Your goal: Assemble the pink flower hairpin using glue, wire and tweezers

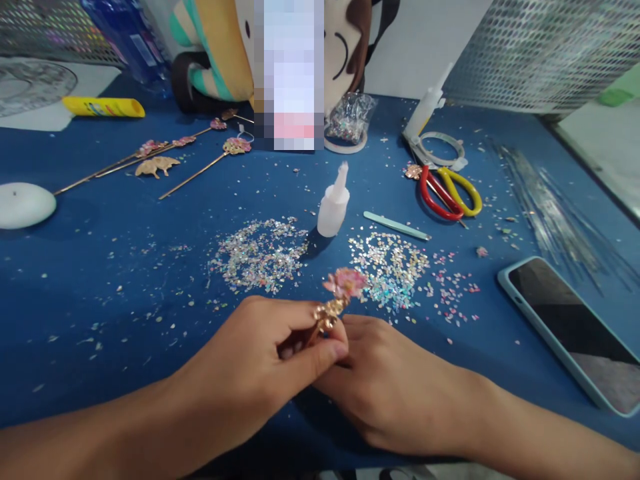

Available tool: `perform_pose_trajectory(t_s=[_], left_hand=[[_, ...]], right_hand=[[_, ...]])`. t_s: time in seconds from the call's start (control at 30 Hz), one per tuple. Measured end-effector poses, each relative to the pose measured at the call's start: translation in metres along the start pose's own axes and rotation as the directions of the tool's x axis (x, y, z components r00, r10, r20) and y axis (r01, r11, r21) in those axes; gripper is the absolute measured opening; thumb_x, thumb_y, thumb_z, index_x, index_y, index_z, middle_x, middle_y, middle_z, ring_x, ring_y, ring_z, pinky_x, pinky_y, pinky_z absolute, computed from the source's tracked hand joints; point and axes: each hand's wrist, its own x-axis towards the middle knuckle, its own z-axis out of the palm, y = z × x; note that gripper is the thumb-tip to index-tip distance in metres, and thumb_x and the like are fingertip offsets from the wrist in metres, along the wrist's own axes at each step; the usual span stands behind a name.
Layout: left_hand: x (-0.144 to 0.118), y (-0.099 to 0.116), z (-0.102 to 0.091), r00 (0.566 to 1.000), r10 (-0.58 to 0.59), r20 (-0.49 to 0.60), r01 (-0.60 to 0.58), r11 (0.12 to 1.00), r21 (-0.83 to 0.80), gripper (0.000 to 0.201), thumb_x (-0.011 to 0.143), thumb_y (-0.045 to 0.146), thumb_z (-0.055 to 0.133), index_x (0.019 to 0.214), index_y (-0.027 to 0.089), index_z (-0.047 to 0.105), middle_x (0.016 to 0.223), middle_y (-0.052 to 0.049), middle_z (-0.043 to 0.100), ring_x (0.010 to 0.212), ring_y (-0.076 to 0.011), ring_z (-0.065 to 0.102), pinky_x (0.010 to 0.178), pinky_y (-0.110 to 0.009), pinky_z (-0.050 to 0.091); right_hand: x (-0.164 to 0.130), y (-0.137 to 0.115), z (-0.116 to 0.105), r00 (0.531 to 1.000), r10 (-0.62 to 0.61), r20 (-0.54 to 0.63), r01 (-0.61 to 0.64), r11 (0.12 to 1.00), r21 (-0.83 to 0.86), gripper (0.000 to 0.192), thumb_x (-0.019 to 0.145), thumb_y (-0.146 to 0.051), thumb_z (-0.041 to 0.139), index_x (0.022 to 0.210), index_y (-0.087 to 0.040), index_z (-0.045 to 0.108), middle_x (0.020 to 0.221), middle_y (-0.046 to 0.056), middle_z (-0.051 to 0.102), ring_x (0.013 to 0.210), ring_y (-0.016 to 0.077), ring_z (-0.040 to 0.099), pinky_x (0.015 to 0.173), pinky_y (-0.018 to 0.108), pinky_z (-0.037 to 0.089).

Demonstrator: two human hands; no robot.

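Head view: your left hand (260,367) pinches the gold hairpin (333,310) at lower centre, flower up for decorating; your right hand (385,380) steadies beneath, fingers loosely curled, empty.

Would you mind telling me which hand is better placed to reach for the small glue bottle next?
The right hand, probably. The left hand is closed around the gold flower hairpin, holding it up, while the right only rests beside it on the blue table. The glue bottle stands upright just ahead.
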Motion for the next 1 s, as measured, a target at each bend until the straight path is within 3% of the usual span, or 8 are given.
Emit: perform_pose_trajectory(t_s=[0.1,0.17,0.3,0.43,0.57,0.67,0.87,1.0], left_hand=[[0.005,0.003,-0.007,0.988,-0.131,0.082,0.148,0.956,-0.254,0.015,0.081,0.031,0.074,0.069,0.022,0.072,0.046,0.009,0.056,0.039,-0.0078,0.047,0.040,-0.015,0.032],[0.007,0.005,-0.013,0.976,-0.207,0.063,0.216,0.921,-0.324,0.013,0.074,0.031,0.079,0.069,0.021,0.072,0.044,0.009,0.056,0.038,-0.0072,0.049,0.038,-0.013,0.034],[0.006,0.005,-0.018,0.957,-0.288,-0.035,0.254,0.892,-0.375,0.015,0.068,0.032,0.082,0.072,0.020,0.074,0.048,0.006,0.064,0.039,-0.0076,0.055,0.039,-0.012,0.043],[0.003,-0.004,-0.016,0.951,-0.308,0.014,0.286,0.864,-0.416,0.019,0.069,0.030,0.083,0.084,0.020,0.077,0.047,0.006,0.066,0.042,-0.0091,0.060,0.039,-0.012,0.043],[0.004,-0.010,-0.015,0.945,-0.322,0.062,0.316,0.844,-0.432,0.027,0.069,0.030,0.085,0.093,0.018,0.077,0.053,0.006,0.070,0.047,-0.0102,0.064,0.045,-0.014,0.049],[0.007,-0.014,-0.016,0.933,-0.348,0.086,0.350,0.834,-0.426,0.025,0.069,0.028,0.086,0.089,0.018,0.076,0.054,0.006,0.068,0.047,-0.0095,0.062,0.047,-0.014,0.049],[0.004,-0.019,-0.017,0.953,-0.274,0.128,0.302,0.829,-0.470,0.009,0.080,0.023,0.083,0.078,0.019,0.076,0.056,0.006,0.067,0.048,-0.0069,0.061,0.045,-0.011,0.043],[0.000,-0.013,-0.015,0.919,-0.374,0.124,0.380,0.756,-0.533,0.008,0.076,0.020,0.083,0.075,0.019,0.076,0.055,0.007,0.065,0.049,-0.0066,0.061,0.047,-0.011,0.043]], right_hand=[[-0.003,-0.001,-0.006,0.998,-0.003,-0.065,0.001,1.000,-0.029,0.024,0.089,-0.002,0.047,0.093,-0.013,0.068,0.078,0.004,0.071,0.068,0.0191,0.059,0.065,0.034,0.044],[-0.005,-0.001,-0.013,0.996,-0.009,-0.090,0.005,0.999,-0.052,0.023,0.088,-0.002,0.048,0.087,-0.016,0.067,0.071,0.002,0.066,0.062,0.0187,0.052,0.060,0.035,0.040],[-0.012,-0.003,-0.028,0.999,0.010,-0.035,-0.011,0.999,-0.044,0.026,0.092,0.000,0.047,0.089,-0.016,0.068,0.072,0.000,0.065,0.060,0.0186,0.048,0.060,0.035,0.038],[-0.022,-0.002,-0.041,0.997,0.065,0.028,-0.063,0.995,-0.080,0.029,0.094,0.002,0.049,0.101,-0.014,0.072,0.075,0.000,0.066,0.063,0.0197,0.053,0.061,0.036,0.039],[-0.033,0.002,-0.049,0.995,0.104,-0.013,-0.104,0.979,-0.174,0.030,0.094,0.003,0.049,0.101,-0.013,0.073,0.069,0.000,0.065,0.058,0.0195,0.055,0.060,0.036,0.040],[-0.035,0.009,-0.052,0.990,0.141,-0.026,-0.144,0.972,-0.186,0.035,0.094,0.005,0.043,0.100,-0.014,0.071,0.070,0.002,0.066,0.060,0.0194,0.056,0.062,0.035,0.041],[-0.038,0.027,-0.057,0.965,0.259,-0.035,-0.257,0.965,0.041,0.033,0.096,0.001,0.041,0.084,-0.019,0.064,0.070,0.002,0.064,0.062,0.0160,0.055,0.058,0.030,0.041],[-0.048,0.034,-0.061,0.946,0.319,-0.051,-0.294,0.917,0.271,0.026,0.103,-0.008,0.046,0.087,-0.023,0.061,0.071,-0.003,0.063,0.061,0.0102,0.057,0.055,0.023,0.042]])
